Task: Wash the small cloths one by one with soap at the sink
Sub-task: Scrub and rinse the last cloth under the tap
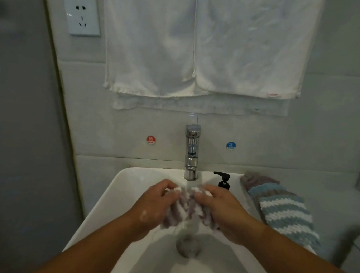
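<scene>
Under the faucet (192, 152), over the white sink (113, 187), a purple-and-white striped cloth (182, 210) stretches left to right in the water stream, bunched. The left hand (154, 208) and right hand (225, 214) clench its opposite ends. Right of the faucet lie more striped cloths (283, 208) and a soap dispenser (223, 180).

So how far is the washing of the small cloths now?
Done: I cannot tell if any cloth is finished. In hand: both hands, left and right, hold a purple striped cloth under the running tap. Left: the blue striped cloths stacked on the sink's right edge, beside the soap bottle.
</scene>
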`<state>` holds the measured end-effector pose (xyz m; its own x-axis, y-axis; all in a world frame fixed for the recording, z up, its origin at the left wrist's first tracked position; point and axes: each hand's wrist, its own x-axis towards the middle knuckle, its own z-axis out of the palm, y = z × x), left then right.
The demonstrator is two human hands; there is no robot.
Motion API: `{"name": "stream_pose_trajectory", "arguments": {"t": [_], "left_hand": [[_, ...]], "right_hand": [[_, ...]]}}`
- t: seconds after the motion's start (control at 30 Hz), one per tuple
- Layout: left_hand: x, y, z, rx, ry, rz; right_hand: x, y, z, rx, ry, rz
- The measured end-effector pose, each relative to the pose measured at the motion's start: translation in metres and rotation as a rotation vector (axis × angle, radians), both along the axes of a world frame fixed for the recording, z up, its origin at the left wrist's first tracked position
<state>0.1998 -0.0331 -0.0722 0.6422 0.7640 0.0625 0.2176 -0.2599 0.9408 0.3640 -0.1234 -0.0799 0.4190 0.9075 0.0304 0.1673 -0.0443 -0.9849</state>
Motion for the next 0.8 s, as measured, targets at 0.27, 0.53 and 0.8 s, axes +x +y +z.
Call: {"name": "stream_pose_trajectory", "arguments": {"t": [0.27, 0.53, 0.8], "left_hand": [[0.041, -0.023, -0.009, 0.11, -0.13, 0.238], [0.049, -0.038, -0.015, 0.029, -0.136, 0.178], [0.053, -0.025, -0.026, 0.137, -0.011, 0.209]], "right_hand": [[-0.037, 0.011, 0.001, 0.047, -0.123, -0.213], [-0.023, 0.023, -0.007, 0.041, -0.225, -0.322], [-0.027, 0.019, -0.01, 0.126, -0.355, -0.287]]}}
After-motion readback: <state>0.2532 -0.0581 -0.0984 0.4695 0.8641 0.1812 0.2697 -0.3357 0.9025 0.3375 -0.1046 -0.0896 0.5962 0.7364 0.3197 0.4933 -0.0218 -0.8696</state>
